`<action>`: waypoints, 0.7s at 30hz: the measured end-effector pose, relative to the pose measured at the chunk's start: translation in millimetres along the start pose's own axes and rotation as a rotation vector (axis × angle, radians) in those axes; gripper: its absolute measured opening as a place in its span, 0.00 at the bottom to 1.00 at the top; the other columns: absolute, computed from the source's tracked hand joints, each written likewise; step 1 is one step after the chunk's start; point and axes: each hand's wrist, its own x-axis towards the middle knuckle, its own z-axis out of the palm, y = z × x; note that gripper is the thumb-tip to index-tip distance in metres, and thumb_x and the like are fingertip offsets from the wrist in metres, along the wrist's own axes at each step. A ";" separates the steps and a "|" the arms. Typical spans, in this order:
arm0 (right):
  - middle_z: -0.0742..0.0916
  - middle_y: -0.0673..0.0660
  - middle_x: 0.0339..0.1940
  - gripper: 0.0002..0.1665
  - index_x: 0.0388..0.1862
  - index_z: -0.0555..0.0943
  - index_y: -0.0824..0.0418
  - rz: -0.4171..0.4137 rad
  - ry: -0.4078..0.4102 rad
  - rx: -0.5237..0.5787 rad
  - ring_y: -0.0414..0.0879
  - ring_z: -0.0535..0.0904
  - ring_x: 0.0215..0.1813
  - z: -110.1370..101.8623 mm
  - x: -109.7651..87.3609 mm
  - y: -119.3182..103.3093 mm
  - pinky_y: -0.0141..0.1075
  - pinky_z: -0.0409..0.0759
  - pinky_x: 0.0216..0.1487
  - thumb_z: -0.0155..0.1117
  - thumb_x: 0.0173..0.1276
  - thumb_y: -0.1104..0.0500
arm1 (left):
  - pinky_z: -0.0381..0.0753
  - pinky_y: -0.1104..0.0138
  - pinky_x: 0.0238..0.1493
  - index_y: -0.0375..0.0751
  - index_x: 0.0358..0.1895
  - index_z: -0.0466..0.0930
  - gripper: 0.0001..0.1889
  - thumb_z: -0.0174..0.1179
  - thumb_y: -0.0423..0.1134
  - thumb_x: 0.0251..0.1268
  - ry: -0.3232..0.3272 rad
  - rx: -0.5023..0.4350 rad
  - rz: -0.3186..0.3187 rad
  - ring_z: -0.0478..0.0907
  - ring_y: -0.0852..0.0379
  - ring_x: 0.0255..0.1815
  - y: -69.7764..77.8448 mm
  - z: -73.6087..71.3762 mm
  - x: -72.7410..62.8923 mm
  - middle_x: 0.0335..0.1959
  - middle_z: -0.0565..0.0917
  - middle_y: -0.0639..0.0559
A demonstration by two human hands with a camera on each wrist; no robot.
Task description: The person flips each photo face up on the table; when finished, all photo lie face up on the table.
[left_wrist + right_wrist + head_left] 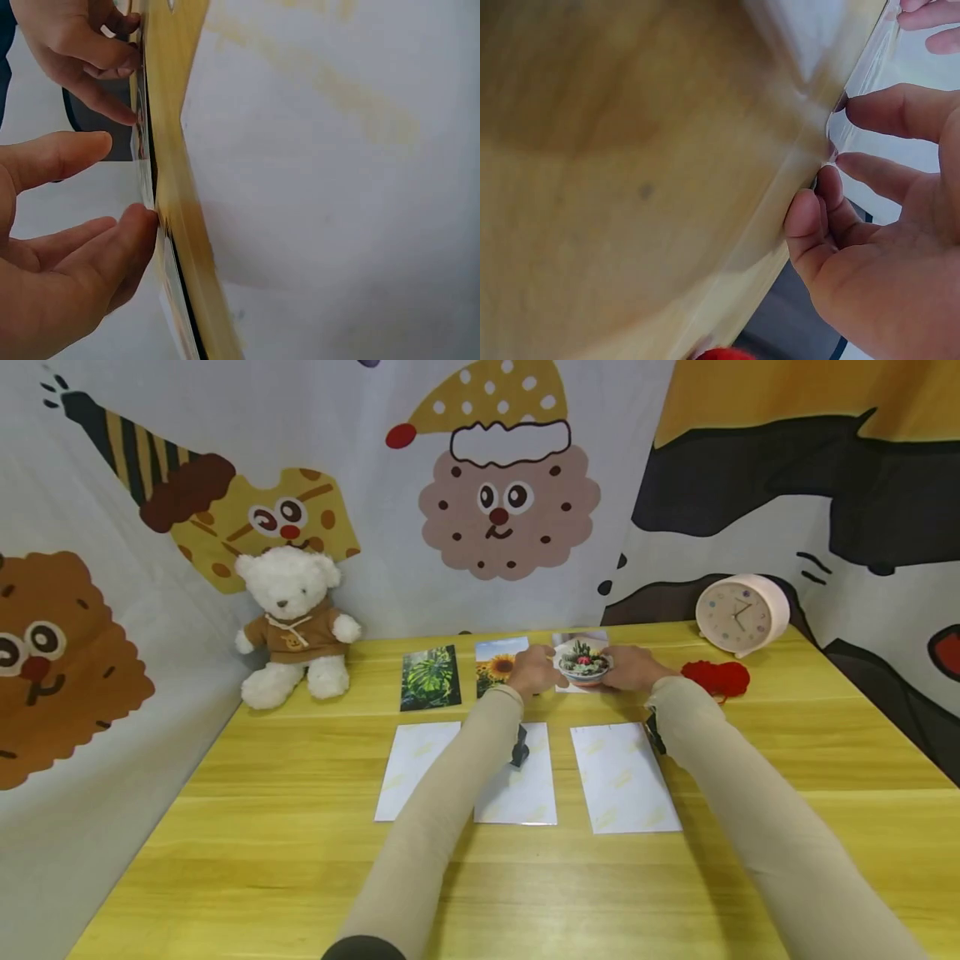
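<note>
A photo card of a cactus bowl (582, 662) lies at the back of the table between my two hands. My left hand (537, 670) touches the card's left side with its fingertips, overlapping the sunflower card (495, 662). In the left wrist view its thumb (71, 157) stands apart from the fingers. At the card's right side, my right hand (632, 668) rests its fingertips along the edge, seen close in the right wrist view. A green leaf card (430, 678) lies farther left. Nearer me are three white sheets (624, 785), two partly covered by my left forearm.
A white teddy bear (288, 631) in a brown hoodie sits at the back left. Red yarn (716, 678) lies right of my right hand, with a round pink clock (742, 614) behind it. A cartoon-printed curtain (510, 602) hangs behind the wooden table (570, 893).
</note>
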 end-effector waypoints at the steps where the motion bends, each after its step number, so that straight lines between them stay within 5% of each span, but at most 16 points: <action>1: 0.70 0.73 0.74 0.40 0.75 0.63 0.72 -0.005 -0.003 -0.030 0.70 0.65 0.72 0.5 0.1 0.2 0.65 0.59 0.75 0.57 0.73 0.50 | 0.83 0.57 0.60 0.39 0.72 0.71 0.37 0.71 0.29 0.55 -0.002 0.016 0.001 0.79 0.47 0.58 -0.3 0.3 0.6 0.59 0.83 0.41; 5: 0.68 0.75 0.75 0.38 0.77 0.62 0.70 -0.016 -0.011 -0.096 0.74 0.60 0.75 1.9 1.3 2.0 0.67 0.54 0.76 0.52 0.74 0.52 | 0.84 0.59 0.58 0.39 0.69 0.74 0.32 0.68 0.29 0.58 0.049 0.083 0.054 0.80 0.47 0.55 -2.9 -3.1 0.6 0.55 0.86 0.43; 8: 0.67 0.75 0.76 0.38 0.79 0.57 0.68 -0.016 0.003 -0.035 0.73 0.59 0.76 1.6 0.2 1.5 0.66 0.56 0.77 0.51 0.75 0.55 | 0.84 0.58 0.57 0.40 0.67 0.76 0.29 0.67 0.30 0.60 0.092 0.095 0.097 0.80 0.47 0.59 -6.8 -13.7 -6.2 0.57 0.86 0.44; 12: 0.76 0.72 0.65 0.40 0.82 0.53 0.63 0.002 0.047 0.094 0.64 0.74 0.61 -1.4 -9.3 -0.5 0.56 0.76 0.63 0.51 0.75 0.58 | 0.86 0.58 0.54 0.40 0.65 0.78 0.23 0.65 0.33 0.66 0.048 0.026 0.119 0.83 0.46 0.57 -17.6 -40.8 -27.0 0.56 0.86 0.44; 15: 0.80 0.70 0.58 0.39 0.82 0.53 0.62 -0.017 0.085 0.137 0.58 0.76 0.51 -4.3 -22.1 -6.3 0.48 0.79 0.51 0.51 0.76 0.58 | 0.86 0.57 0.52 0.40 0.62 0.79 0.19 0.62 0.37 0.71 0.011 -0.038 0.098 0.83 0.47 0.55 -31.4 -67.4 -47.5 0.54 0.86 0.44; 21: 0.72 0.74 0.72 0.41 0.83 0.51 0.62 -0.147 0.104 0.146 0.66 0.74 0.67 6.7 -47.9 -31.4 0.60 0.73 0.69 0.54 0.77 0.55 | 0.81 0.51 0.63 0.43 0.69 0.72 0.23 0.57 0.40 0.74 0.010 -0.129 0.044 0.76 0.43 0.67 -70.9 -117.1 -94.2 0.69 0.76 0.40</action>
